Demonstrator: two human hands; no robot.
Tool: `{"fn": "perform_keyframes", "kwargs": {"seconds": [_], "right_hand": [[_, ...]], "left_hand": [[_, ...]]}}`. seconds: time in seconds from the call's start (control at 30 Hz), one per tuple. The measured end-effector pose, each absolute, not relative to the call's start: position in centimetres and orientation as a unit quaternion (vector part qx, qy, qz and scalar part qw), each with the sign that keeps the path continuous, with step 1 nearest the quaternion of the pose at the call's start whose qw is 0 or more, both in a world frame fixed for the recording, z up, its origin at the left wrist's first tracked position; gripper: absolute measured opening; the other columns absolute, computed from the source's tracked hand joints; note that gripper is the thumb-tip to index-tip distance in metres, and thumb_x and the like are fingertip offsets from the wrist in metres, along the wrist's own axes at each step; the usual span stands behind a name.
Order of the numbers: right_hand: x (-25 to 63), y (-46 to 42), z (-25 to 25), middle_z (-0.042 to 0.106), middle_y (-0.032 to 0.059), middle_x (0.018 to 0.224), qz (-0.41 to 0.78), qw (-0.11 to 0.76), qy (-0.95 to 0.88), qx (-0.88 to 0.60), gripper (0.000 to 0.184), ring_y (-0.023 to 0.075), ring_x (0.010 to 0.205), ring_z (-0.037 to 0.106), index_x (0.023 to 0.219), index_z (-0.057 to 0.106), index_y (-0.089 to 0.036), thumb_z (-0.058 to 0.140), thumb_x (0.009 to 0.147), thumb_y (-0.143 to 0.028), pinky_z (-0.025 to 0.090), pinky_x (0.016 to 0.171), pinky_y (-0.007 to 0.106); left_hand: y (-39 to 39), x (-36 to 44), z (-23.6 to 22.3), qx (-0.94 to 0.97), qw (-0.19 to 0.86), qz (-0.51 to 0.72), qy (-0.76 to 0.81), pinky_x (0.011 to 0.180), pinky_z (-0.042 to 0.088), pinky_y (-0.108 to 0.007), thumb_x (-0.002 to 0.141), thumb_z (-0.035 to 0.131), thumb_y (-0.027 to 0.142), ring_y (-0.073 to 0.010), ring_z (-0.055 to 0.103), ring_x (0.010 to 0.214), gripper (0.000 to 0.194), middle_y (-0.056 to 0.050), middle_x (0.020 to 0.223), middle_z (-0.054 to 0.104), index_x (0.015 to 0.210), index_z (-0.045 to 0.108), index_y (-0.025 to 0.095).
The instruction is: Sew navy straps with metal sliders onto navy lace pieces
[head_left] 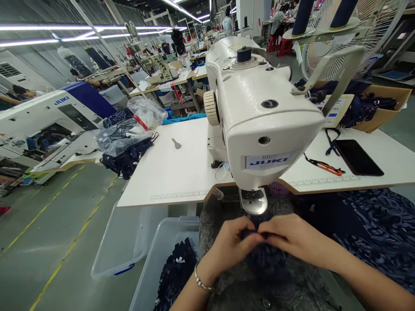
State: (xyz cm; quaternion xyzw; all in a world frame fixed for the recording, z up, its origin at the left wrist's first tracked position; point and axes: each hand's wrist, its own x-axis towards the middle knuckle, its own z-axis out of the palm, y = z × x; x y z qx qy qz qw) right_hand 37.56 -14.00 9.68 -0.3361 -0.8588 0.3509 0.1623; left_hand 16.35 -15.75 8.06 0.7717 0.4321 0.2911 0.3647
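Both hands meet just below the sewing machine's (269, 125) metal needle guard (256, 204). My left hand (231, 242) pinches a dark navy patterned fabric piece (267, 263) between thumb and fingers. From the other side, my right hand (288, 235) grips the same fabric, its fingertips close to the left thumb. The cloth hangs down over my lap and is partly blurred. The fingers hide the edge being held, and I cannot make out the needle.
A black phone (359, 157) and orange thread snips (327, 167) lie on the white table (184, 168) at right. A small metal plate (176, 144) is at left. Below stands a plastic bin (152, 255) with dark pieces (177, 270). More patterned fabric (385, 233) hangs at right.
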Motion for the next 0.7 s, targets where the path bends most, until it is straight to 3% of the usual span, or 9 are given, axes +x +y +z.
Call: {"fn": "perform_keyframes", "kwargs": {"seconds": [0.07,0.13,0.2,0.3,0.43,0.7], "right_hand": [[37.2,-13.2,9.7,0.073,0.0004,0.097,0.32,0.239,-0.825,-0.4,0.02,0.0172,0.088,0.068,0.104,0.065,-0.026,0.046,0.098,-0.029,0.047,0.08,0.026],[36.6,-12.3,9.0,0.073,0.0019,0.103,0.29,0.287,-0.787,-0.463,0.019,0.0195,0.093,0.068,0.103,0.064,-0.026,0.047,0.096,-0.03,0.048,0.085,0.03],[36.0,-11.5,8.1,0.073,0.0024,0.098,0.28,0.302,-0.751,-0.516,0.016,0.021,0.089,0.068,0.097,0.062,-0.025,0.048,0.094,-0.033,0.049,0.08,0.033],[35.5,-10.8,7.2,0.068,-0.0002,0.076,0.317,0.313,-0.698,-0.561,0.015,0.0189,0.068,0.065,0.09,0.055,-0.024,0.05,0.091,-0.038,0.049,0.064,0.029],[35.7,-9.9,6.8,0.054,-0.0055,0.053,0.416,0.352,-0.637,-0.546,0.02,0.0157,0.051,0.056,0.094,0.052,-0.024,0.047,0.091,-0.043,0.045,0.052,0.026],[36.5,-7.2,7.1,0.049,-0.0062,0.051,0.418,0.327,-0.66,-0.532,0.02,0.0162,0.049,0.051,0.093,0.053,-0.022,0.044,0.091,-0.04,0.041,0.051,0.026]], "left_hand": [[-15.0,16.2,8.7,0.782,0.223,0.32,0.486,0.062,0.05,-0.025,0.096,0.051,0.038,-0.0137,0.059,0.064,0.026,-0.001,0.071,0.062,0.086,0.063,0.018],[-14.2,16.3,9.0,0.796,0.051,0.344,0.496,0.074,0.052,-0.03,0.096,0.052,0.027,-0.0187,0.064,0.082,0.016,-0.006,0.087,0.067,0.099,0.065,0.018],[-13.7,16.5,9.1,0.82,-0.046,0.348,0.451,0.092,0.049,-0.037,0.095,0.054,0.02,-0.0225,0.062,0.105,0.02,-0.008,0.106,0.068,0.113,0.062,0.019],[-13.6,16.7,9.1,0.88,-0.019,0.295,0.372,0.107,0.04,-0.036,0.097,0.049,0.018,-0.0176,0.054,0.121,0.028,-0.005,0.122,0.066,0.124,0.056,0.02],[-13.7,17.0,9.6,0.897,0.033,0.202,0.392,0.103,0.04,-0.038,0.101,0.039,0.021,-0.0157,0.053,0.124,0.032,-0.004,0.129,0.063,0.13,0.052,0.023],[-14.0,18.3,9.3,0.858,-0.029,0.194,0.474,0.099,0.034,-0.039,0.101,0.04,0.023,-0.0179,0.05,0.127,0.032,-0.003,0.13,0.062,0.13,0.052,0.025]]}}
